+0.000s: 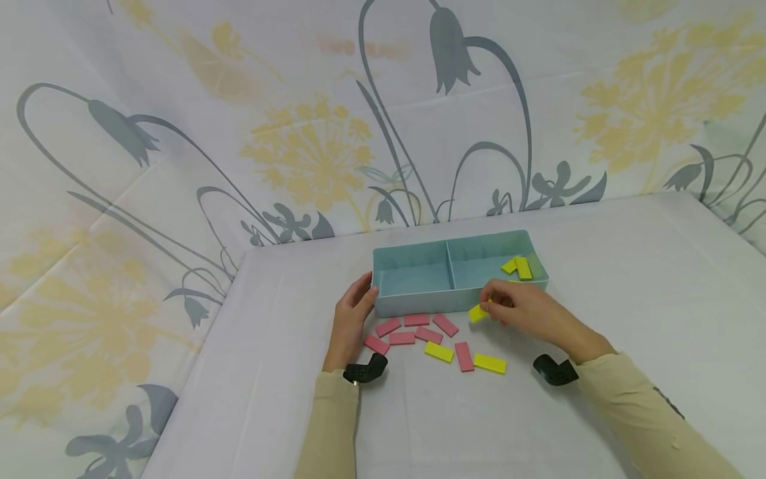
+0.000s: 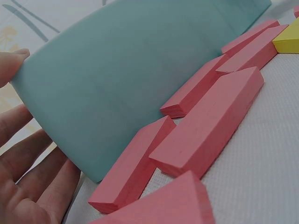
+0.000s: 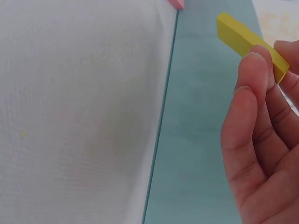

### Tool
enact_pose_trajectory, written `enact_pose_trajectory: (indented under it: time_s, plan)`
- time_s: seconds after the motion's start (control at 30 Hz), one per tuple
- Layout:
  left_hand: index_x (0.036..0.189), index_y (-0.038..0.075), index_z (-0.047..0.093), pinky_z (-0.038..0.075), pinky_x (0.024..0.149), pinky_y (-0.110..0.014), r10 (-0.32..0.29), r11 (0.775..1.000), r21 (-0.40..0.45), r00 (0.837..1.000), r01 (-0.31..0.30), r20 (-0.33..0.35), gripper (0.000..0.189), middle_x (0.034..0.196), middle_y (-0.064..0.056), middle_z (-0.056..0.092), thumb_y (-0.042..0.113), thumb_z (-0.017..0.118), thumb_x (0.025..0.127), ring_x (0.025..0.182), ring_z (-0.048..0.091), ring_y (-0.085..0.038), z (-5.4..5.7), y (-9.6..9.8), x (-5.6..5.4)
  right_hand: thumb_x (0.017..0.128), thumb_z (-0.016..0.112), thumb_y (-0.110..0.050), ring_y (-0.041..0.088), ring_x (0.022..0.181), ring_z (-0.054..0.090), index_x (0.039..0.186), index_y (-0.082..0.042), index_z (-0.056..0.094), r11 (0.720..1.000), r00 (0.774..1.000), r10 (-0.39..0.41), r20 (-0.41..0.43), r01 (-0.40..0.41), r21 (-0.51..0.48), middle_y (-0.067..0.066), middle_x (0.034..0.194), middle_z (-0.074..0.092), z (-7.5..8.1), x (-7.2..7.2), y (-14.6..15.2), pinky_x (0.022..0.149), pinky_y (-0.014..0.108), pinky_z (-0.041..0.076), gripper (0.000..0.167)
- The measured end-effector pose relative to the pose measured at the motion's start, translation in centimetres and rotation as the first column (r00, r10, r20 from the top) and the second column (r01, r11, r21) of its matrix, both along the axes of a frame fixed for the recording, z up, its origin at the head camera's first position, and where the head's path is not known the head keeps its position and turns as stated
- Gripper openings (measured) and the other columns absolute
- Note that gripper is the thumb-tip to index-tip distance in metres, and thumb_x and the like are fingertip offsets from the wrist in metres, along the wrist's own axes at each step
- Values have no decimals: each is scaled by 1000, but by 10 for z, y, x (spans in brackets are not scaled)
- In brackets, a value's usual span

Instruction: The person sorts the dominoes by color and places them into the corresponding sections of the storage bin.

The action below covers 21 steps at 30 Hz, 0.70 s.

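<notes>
Pale sleeves (image 1: 329,426) lie nearest the head camera, and past their cuffs both my hands are at the blue tray (image 1: 419,305). With my right hand (image 1: 529,313) I pinch a yellow block (image 3: 236,35) between thumb and fingers; it hangs by the tray's near wall, toward the right end, and I cannot tell whether it touches that wall. My left hand (image 1: 350,321) holds the tray's left end, thumb at the near corner, fingers at the end wall.

I judge the work to be partway, yellow ahead of pink. Two yellow blocks (image 1: 523,269) show plainly in the right compartment (image 1: 479,269), and a yellow sliver (image 1: 514,282) beside my right hand looks like part of a third. Two loose yellow blocks (image 1: 490,364) lie on the cloth (image 1: 443,426) in front, a pink block (image 1: 464,357) between them. Six other pink blocks (image 1: 402,338) lie near the tray's left half. So pink seems wholly undone, yellow perhaps half done: counting the one I grip, three are outside the compartment.
</notes>
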State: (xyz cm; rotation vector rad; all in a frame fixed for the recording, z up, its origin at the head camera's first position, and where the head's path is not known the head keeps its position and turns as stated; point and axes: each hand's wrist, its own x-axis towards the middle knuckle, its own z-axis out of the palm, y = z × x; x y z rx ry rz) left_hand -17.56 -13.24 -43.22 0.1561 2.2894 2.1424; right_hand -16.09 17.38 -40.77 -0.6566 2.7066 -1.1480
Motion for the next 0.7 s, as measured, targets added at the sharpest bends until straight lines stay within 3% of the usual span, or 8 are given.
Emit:
enact_pose_trajectory:
  time_s: [0.2,0.47,0.7]
  plan:
    - [135,9,38,34,97,-32,2,1000,-5,1000,-2,-3,50,137,-9,38,29,51,91,121,39,-15,1,0,0,88,57,-24,14,64,51,94,-16,57,999,1000,-9,8,9,-46,2,74,57,1,-1,1,58,27,46,11]
    - [135,11,38,35,97,-31,11,999,-32,1000,-11,3,53,137,-8,39,35,51,90,120,39,-13,1,0,0,88,54,-35,16,63,52,95,-18,58,995,997,-59,-43,55,-86,5,75,58,2,-3,5,56,27,45,19]
    - [135,12,39,35,97,-33,14,999,-38,1000,-14,8,55,137,-7,39,38,52,89,121,39,-14,1,1,-1,88,53,-39,17,62,54,97,-15,58,985,996,-89,8,89,-149,9,78,58,3,-5,7,58,28,44,25]
